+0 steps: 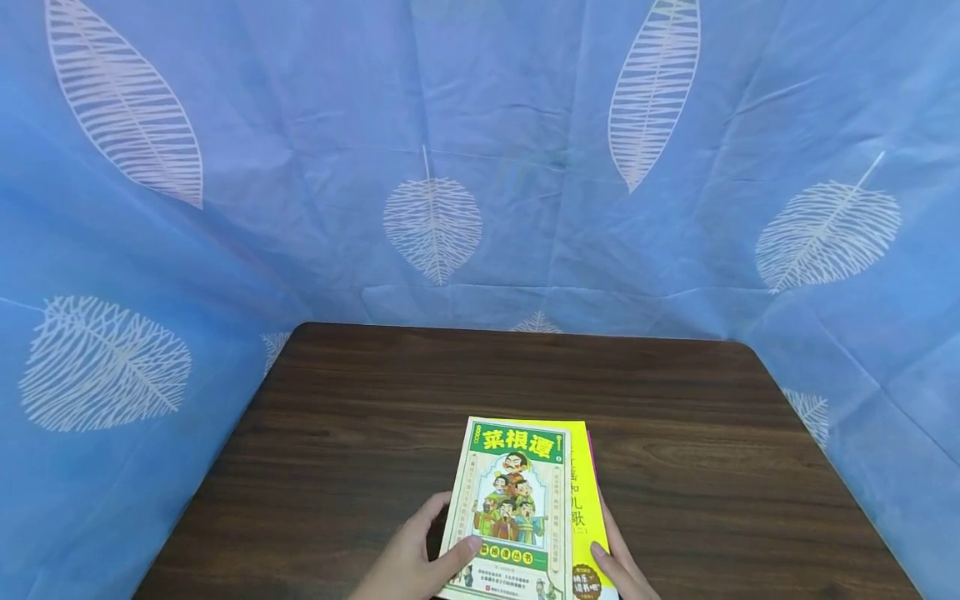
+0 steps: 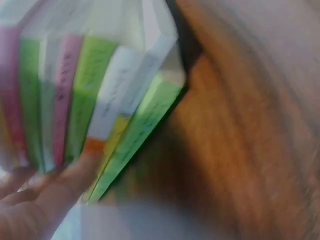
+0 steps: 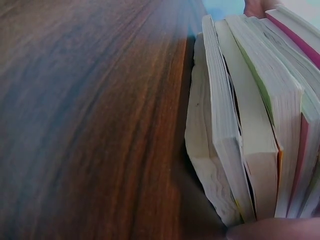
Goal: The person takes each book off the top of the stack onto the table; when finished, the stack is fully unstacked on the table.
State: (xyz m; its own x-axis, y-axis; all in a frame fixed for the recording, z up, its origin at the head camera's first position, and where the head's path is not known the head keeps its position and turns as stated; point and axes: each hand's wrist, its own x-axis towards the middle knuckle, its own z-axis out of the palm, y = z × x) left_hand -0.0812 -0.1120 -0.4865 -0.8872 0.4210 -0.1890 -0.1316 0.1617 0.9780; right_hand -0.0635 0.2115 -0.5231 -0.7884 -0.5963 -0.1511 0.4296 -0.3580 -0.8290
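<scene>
A stack of several books lies near the table's front edge. On top is a book with a green and cream cover and cartoon figures (image 1: 513, 510); a yellow book (image 1: 589, 479) sticks out beneath it on the right. My left hand (image 1: 420, 557) grips the stack's left side, its thumb on the top cover. At the right edge my right hand (image 1: 624, 560) holds the stack, thumb on the yellow cover. Green, pink and white spines (image 2: 90, 95) face the left wrist view, fingers against them. Uneven page edges (image 3: 260, 115) fill the right wrist view's right side.
The dark wood table (image 1: 525, 375) has rounded far corners. Blue cloth with white leaf prints (image 1: 517, 167) hangs behind it and along both sides.
</scene>
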